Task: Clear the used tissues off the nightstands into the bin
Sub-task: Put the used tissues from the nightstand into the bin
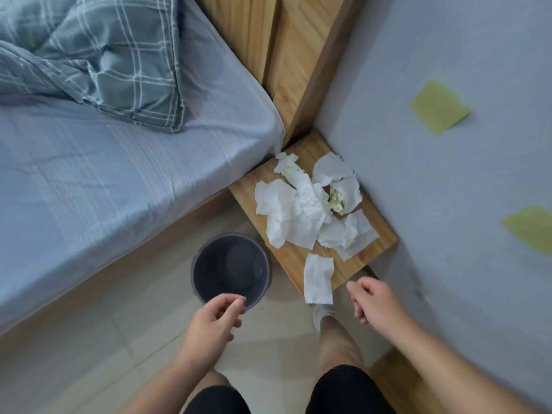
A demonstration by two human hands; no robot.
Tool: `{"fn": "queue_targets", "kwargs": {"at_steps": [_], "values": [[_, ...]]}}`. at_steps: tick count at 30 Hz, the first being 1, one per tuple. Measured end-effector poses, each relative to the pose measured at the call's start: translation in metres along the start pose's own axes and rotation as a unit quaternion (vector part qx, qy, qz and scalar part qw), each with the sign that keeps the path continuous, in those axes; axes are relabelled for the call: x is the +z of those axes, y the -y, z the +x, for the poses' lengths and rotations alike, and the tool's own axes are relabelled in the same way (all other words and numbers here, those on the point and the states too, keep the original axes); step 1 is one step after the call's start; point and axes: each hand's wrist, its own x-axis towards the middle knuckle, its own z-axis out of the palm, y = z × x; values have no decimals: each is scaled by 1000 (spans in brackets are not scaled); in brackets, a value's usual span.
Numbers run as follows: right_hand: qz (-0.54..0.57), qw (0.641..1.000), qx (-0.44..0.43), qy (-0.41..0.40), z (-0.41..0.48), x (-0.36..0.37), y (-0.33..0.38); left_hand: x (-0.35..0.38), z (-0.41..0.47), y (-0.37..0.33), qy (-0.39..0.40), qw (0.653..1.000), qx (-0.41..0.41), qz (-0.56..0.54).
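Observation:
Several crumpled white tissues (pixel 294 210) lie in a heap on the wooden nightstand (pixel 385 234), wedged between bed and wall. One flat tissue (pixel 318 277) hangs over the nightstand's near edge. A dark grey round bin (pixel 231 268) stands on the floor just left of the nightstand, with nothing visible inside. My left hand (pixel 213 319) hovers over the bin's near rim, fingers loosely curled and holding nothing. My right hand (pixel 372 298) is just right of the hanging tissue, fingers bent, not touching it.
A bed (pixel 119 180) with a pale blue sheet and a checked pillow (pixel 119 64) fills the left. A wooden headboard (pixel 286 55) rises behind the nightstand. The blue-grey wall (pixel 448 189) on the right carries two green notes. My legs stand on the tiled floor (pixel 89 363).

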Motion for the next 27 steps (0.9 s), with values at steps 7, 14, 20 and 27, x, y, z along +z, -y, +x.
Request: {"fn": "queue_targets", "kwargs": {"at_steps": [7,14,20,27], "values": [[-27,997,-60,-46,98,-46,22,80,56,-35,-64,997,27,-30],[-28,976,-199,-84,177,-21,71,132,138,-54,-153,986,44,56],[-114,955,-256,-99,219,5,70,155,179,-53,-185,979,24,78],[-146,926,-314,-152,233,-8,73,155,176,-52,-171,983,16,-57]]}}
